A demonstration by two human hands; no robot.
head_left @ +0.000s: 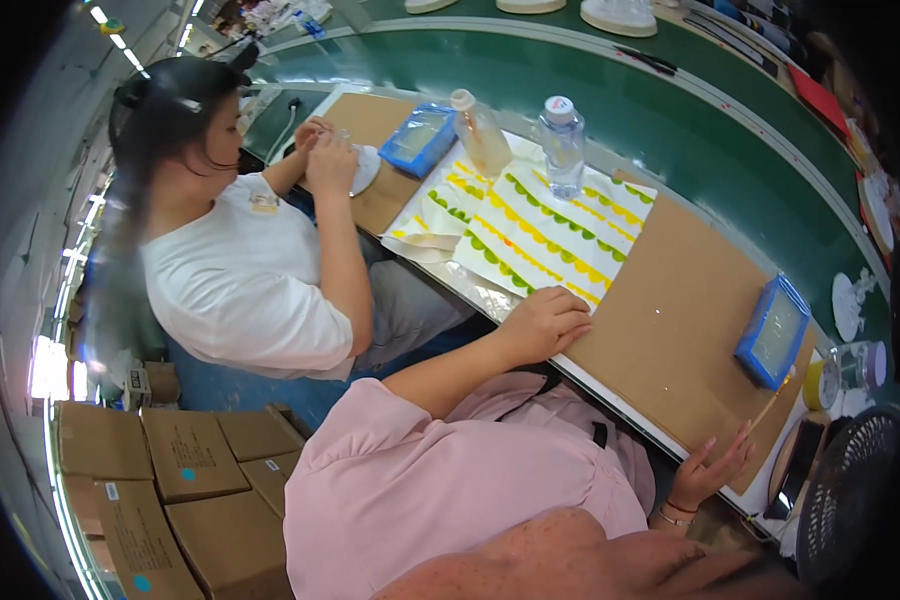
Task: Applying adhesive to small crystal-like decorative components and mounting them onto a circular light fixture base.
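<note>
My left hand (547, 325) rests palm down at the table's near edge, its fingers loosely bent on the brown cardboard (660, 330) beside a white sheet with yellow and green scalloped stripes (560, 235). It holds nothing that I can see. At the lower right, my right hand (715, 466) is raised by the table edge, its fingers closed on a thin stick (770, 402). The stick slants up toward a blue-framed case with a clear top (774, 332); whether it is a brush, I cannot tell.
A clear bottle (563, 150) and a stained, cloudy bottle (482, 138) stand on the sheet. On my left sits a co-worker (250, 250), near another blue case (418, 140). A jar (855, 366), phone (798, 465) and black fan (850, 495) crowd the right. Cardboard boxes (195, 455) lie lower left.
</note>
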